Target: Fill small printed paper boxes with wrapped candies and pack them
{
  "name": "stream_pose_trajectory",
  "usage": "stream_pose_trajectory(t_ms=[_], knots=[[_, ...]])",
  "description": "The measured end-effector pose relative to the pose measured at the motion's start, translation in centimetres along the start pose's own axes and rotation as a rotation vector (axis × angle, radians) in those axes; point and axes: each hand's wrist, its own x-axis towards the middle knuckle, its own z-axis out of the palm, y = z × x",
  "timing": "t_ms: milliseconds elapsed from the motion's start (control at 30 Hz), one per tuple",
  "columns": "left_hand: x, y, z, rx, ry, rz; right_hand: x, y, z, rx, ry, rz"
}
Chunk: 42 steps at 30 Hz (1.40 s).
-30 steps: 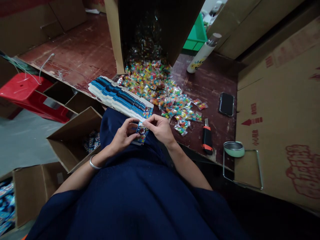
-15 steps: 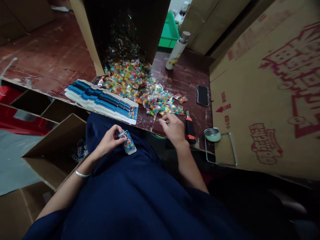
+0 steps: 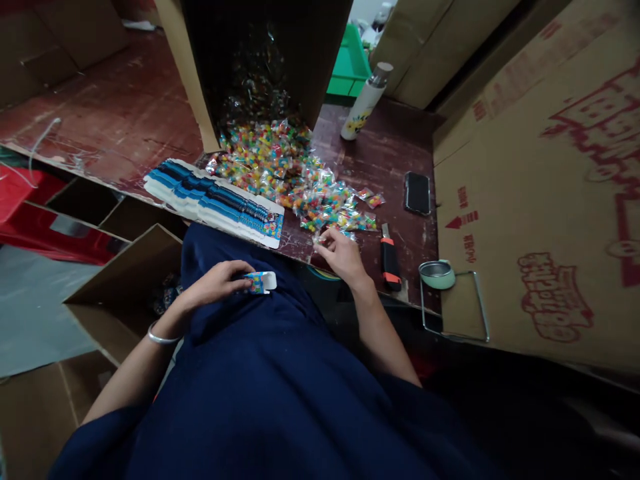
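Observation:
My left hand is closed round a small blue printed candy box over my lap, its white open end facing right. At the table's front edge my right hand pinches a small clear candy packet between thumb and fingers. Just beyond that hand spreads a heap of candy packets filled with colourful pieces, spilling out of a large carton lying on its side. To the left of the heap, a long row of flat blue and white boxes lies fanned along the edge.
A utility knife and a phone lie right of the heap. Behind them stands a white flask, near a green crate. A pale green cup sits in a wire holder by a tall carton. An open carton is low left.
The box in my left hand has turned from tilting downward to lying level, its open end now showing rightward. My right hand has lifted slightly, with a packet showing at its fingertips. The view has shifted a little.

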Motion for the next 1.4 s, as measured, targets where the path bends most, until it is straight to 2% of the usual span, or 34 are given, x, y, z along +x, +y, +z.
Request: stream_pose_trajectory(t_ms=[133,233,333,433,567,667,733,800,867,933,1067,1233,1400], knots=[[0.7,-0.2,0.0,-0.048,0.192,0.011,-0.4,-3.8,1.6,0.508,0.026,0.009],[0.6,-0.5,-0.1,-0.234,0.334,0.037,-1.2,-6.8,3.0,0.605,0.029,-0.038],[0.4,-0.4,0.6,-0.455,0.319,0.049,-1.6,-9.0,4.0,0.534,0.070,-0.121],[0.4,0.1,1.6,-0.557,0.320,0.041,-1.4,-10.1,4.4,0.344,0.060,-0.243],[0.6,0.5,2.8,-0.620,0.391,0.052,-0.7,-10.6,4.1,0.118,0.017,-0.424],[0.9,0.6,3.3,-0.663,0.449,0.085,-0.4,-10.5,4.3,0.137,-0.043,-0.499],[1.0,0.7,3.6,-0.685,0.519,0.119,-0.7,-10.2,4.6,0.248,-0.108,-0.479],[1.0,0.8,3.7,-0.714,0.579,0.152,-1.2,-9.8,5.1,0.382,-0.146,-0.370],[1.0,0.8,3.9,-0.733,0.596,0.179,-1.9,-9.3,5.7,0.493,-0.172,-0.248],[0.9,0.9,4.1,-0.716,0.573,0.196,-2.4,-8.8,6.4,0.560,-0.178,-0.185],[1.0,1.1,4.7,-0.672,0.509,0.187,-2.9,-8.5,7.5,0.565,-0.067,-0.202],[1.3,1.2,4.7,-0.722,0.558,0.188,-2.7,-9.3,7.7,0.650,0.019,-0.177],[1.1,1.0,4.4,-0.645,0.602,0.184,-1.8,-10.0,6.9,0.671,-0.162,-0.105]])
